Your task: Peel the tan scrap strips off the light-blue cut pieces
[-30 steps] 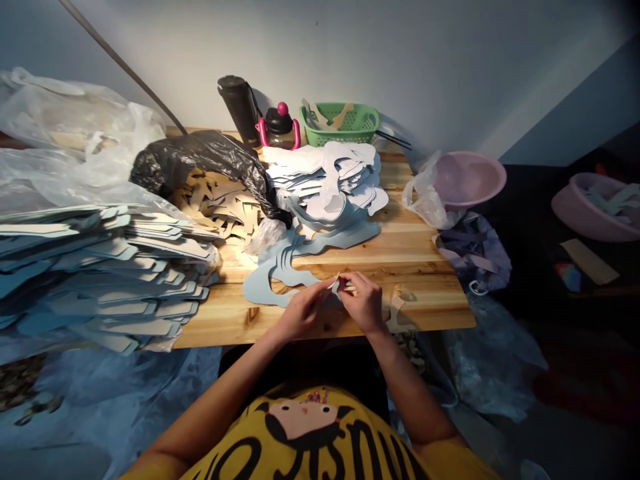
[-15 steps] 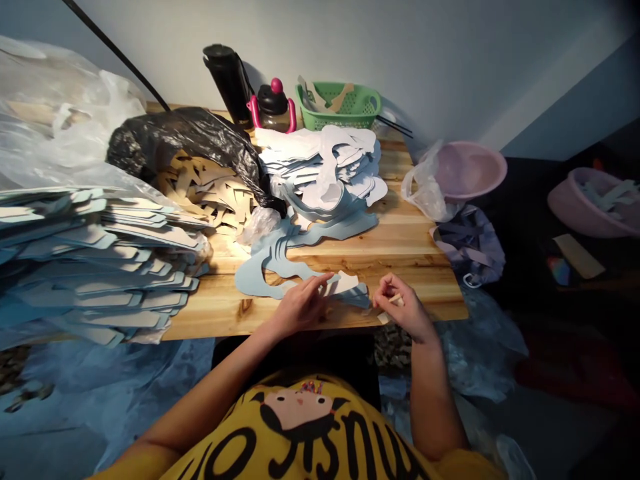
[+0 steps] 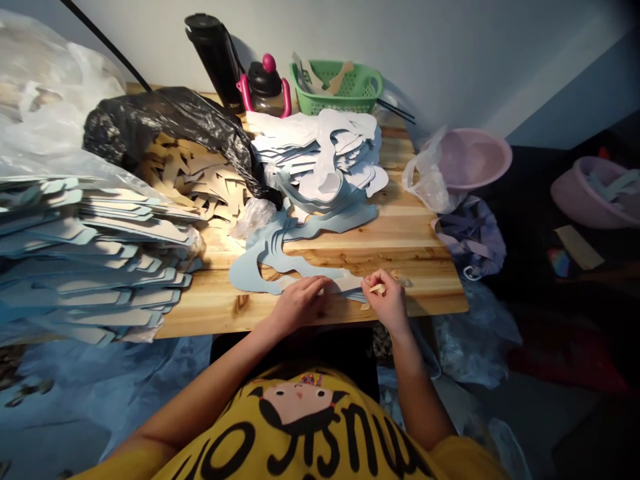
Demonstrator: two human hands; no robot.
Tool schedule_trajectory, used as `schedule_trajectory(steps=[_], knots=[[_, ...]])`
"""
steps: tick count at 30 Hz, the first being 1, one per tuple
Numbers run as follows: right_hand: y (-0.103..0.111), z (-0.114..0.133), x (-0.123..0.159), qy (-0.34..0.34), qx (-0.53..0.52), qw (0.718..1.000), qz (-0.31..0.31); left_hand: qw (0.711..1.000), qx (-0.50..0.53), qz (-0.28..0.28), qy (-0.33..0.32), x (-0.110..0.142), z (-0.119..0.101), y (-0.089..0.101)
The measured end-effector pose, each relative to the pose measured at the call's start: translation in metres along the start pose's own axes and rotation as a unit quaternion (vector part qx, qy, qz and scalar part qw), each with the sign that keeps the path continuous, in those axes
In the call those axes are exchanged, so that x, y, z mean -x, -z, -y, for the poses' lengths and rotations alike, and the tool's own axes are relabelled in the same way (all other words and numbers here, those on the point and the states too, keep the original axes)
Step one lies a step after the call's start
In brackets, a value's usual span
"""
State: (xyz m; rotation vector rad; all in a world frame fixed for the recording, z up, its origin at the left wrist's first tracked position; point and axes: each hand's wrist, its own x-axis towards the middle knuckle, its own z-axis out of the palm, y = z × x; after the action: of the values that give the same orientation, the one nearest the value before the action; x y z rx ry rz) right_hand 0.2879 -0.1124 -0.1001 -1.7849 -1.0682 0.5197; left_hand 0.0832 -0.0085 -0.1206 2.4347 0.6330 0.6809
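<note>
My left hand (image 3: pixel 303 300) lies over a curved light-blue cut-out sheet (image 3: pixel 243 272), fingers stretched out and pressing on it near the table's front edge. A pale strip (image 3: pixel 345 283) lies along the right end of the blue pieces, between my hands. My right hand (image 3: pixel 387 300) is closed, its thumb and forefinger at the strip's right end. A short cream stick-like piece (image 3: pixel 378 289) pokes out of its fingers; its exact kind is unclear. More blue cut-outs (image 3: pixel 340 220) are layered behind, beside a pile of white cut-outs (image 3: pixel 295 147).
Stacked blue-and-white pieces (image 3: pixel 125 250) fill the table's left. A black plastic bag (image 3: pixel 160 110) holds tan scraps (image 3: pixel 195 177). Along the wall stand a black flask (image 3: pixel 213 60), a pink-handled bottle (image 3: pixel 265 87) and a green basket (image 3: pixel 333 103). A pink basin (image 3: pixel 475 160) is at right.
My right hand moved away from my left to the right, then came partly back to the pale strip's end. My left hand now lies flatter on the blue sheet. The view has shifted slightly.
</note>
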Motion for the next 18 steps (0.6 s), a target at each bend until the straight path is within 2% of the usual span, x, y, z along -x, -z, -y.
schedule_trajectory(steps=[3, 10, 18], knots=[[-0.0013, 0.0006, 0.0014, 0.012, 0.063, 0.998, -0.006, 1.000, 0.012, -0.003, -0.019, -0.0007, 0.0001, -0.0005], [-0.0045, 0.0012, 0.0009, 0.050, 0.093, 0.994, 0.008, 1.000, 0.006, -0.006, -0.030, 0.0024, 0.0044, -0.0043], [-0.0018, -0.0008, 0.0038, 0.104, 0.212, 0.972, 0.014, 0.999, -0.023, 0.018, -0.024, 0.0048, 0.0043, -0.0066]])
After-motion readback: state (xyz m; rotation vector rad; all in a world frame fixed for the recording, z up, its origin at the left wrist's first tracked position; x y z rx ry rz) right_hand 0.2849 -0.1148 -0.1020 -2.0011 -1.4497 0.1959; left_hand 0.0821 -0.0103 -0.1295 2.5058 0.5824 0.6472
